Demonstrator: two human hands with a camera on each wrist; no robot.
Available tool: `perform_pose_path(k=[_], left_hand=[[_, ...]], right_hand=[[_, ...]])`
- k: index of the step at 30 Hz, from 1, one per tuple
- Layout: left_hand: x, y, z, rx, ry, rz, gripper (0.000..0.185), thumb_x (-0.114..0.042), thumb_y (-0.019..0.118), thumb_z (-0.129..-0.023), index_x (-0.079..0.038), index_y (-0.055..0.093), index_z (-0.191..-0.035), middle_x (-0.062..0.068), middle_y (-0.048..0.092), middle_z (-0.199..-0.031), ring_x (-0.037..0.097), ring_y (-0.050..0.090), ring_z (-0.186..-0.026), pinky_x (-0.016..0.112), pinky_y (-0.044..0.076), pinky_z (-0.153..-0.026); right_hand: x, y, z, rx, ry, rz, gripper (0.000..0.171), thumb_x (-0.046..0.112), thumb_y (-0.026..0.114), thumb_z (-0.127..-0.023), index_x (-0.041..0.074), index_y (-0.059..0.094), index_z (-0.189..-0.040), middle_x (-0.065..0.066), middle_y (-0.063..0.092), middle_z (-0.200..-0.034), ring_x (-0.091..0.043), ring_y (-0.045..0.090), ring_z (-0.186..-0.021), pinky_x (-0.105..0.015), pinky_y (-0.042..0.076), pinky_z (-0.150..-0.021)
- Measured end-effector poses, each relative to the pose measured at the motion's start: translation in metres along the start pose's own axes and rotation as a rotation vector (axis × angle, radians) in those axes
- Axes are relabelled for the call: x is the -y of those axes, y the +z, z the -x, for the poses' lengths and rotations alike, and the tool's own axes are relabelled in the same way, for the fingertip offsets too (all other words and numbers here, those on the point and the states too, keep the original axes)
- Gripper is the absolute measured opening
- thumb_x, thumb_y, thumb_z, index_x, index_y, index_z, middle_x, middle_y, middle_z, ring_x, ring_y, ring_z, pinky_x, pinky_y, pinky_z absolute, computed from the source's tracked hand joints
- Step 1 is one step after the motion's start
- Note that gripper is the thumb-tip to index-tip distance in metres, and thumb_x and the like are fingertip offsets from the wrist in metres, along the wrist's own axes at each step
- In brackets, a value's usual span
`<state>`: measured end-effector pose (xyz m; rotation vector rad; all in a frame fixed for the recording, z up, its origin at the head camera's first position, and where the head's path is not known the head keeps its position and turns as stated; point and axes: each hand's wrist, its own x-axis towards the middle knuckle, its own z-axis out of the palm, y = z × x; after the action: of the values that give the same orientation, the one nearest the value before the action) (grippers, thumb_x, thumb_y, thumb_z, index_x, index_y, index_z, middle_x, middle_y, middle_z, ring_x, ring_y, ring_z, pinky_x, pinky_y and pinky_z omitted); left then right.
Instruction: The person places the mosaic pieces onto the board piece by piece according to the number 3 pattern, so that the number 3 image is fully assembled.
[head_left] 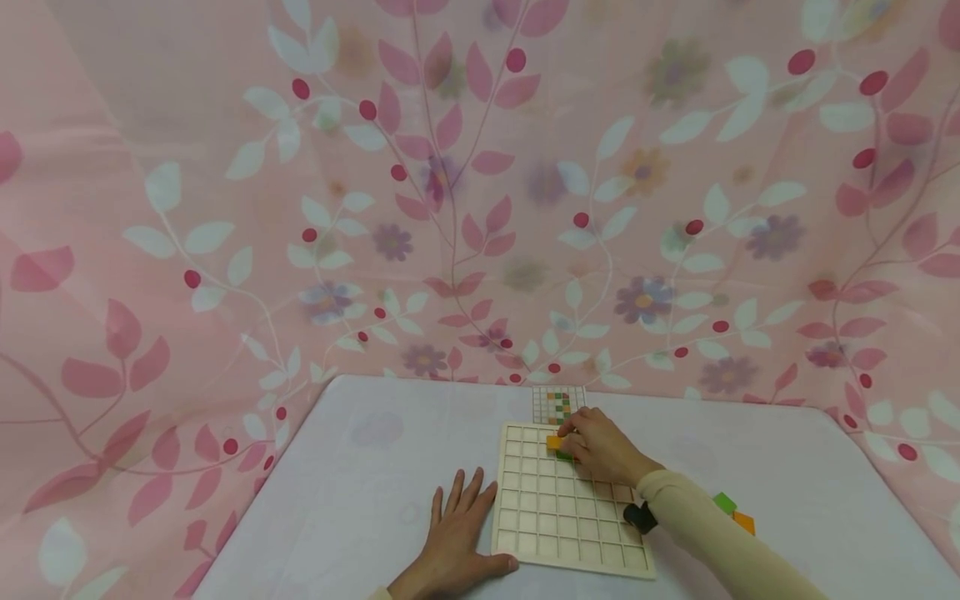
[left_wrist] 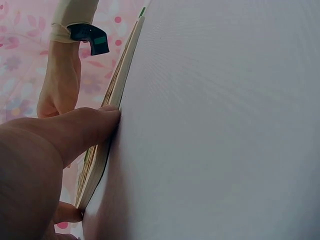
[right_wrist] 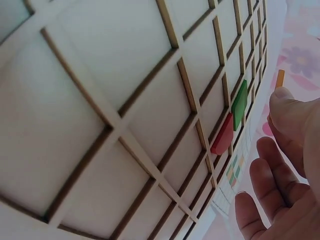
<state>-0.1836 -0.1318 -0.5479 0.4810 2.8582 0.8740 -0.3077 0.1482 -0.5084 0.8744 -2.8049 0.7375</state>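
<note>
A wooden grid board (head_left: 536,506) lies on the table. My right hand (head_left: 600,446) is over its far rows, pinching an orange square tile (head_left: 555,442) between thumb and finger. In the right wrist view that tile is held above the board, edge-on. A green tile (right_wrist: 239,106) and a red tile (right_wrist: 223,134) sit side by side in the grid; my hand hides the red one in the head view. My left hand (head_left: 457,542) lies with fingers spread at the board's left side, and its thumb (left_wrist: 95,122) touches the near edge.
Behind the board lies a small card (head_left: 537,404) printed with a coloured grid pattern. Loose green (head_left: 724,502) and orange (head_left: 744,522) tiles lie right of the board, beside my right sleeve (head_left: 720,533). A floral curtain (head_left: 480,208) hangs behind the white table (head_left: 360,467).
</note>
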Motion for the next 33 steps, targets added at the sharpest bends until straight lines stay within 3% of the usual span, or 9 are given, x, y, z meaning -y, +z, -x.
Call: perform_pose_path(k=[13,22,33], left_hand=[[-0.001,0.0,-0.001,-0.003,-0.012,-0.005,0.107,-0.075,0.069,-0.071,-0.015,0.035,-0.153,0.013,0.015,-0.165,0.041,0.0,-0.152,0.073,-0.003,-0.111],[-0.001,0.001,-0.002,-0.009,-0.007,-0.011,0.107,-0.075,0.068,-0.071,-0.015,0.035,-0.154,0.013,0.015,-0.165,0.041,0.0,-0.152,0.073,-0.003,-0.111],[-0.002,0.0,-0.001,-0.008,-0.001,-0.012,0.107,-0.076,0.067,-0.072,-0.014,0.035,-0.153,0.013,0.015,-0.165,0.042,0.0,-0.151,0.073,-0.003,-0.111]], right_hand=[[-0.003,0.007,0.001,-0.032,-0.091,0.116,0.016,0.022,0.075,-0.088,0.013,0.068,-0.1,-0.001,0.064,-0.101,-0.014,0.052,-0.09,-0.036,0.05,-0.078],[-0.003,0.009,-0.001,-0.019,-0.111,0.097,0.017,0.023,0.075,-0.088,0.012,0.069,-0.1,0.0,0.063,-0.098,-0.012,0.048,-0.087,-0.031,0.048,-0.073],[-0.004,0.018,-0.003,-0.023,-0.089,0.079,0.019,0.027,0.075,-0.088,0.014,0.069,-0.101,0.0,0.063,-0.102,-0.012,0.049,-0.089,-0.036,0.048,-0.077]])
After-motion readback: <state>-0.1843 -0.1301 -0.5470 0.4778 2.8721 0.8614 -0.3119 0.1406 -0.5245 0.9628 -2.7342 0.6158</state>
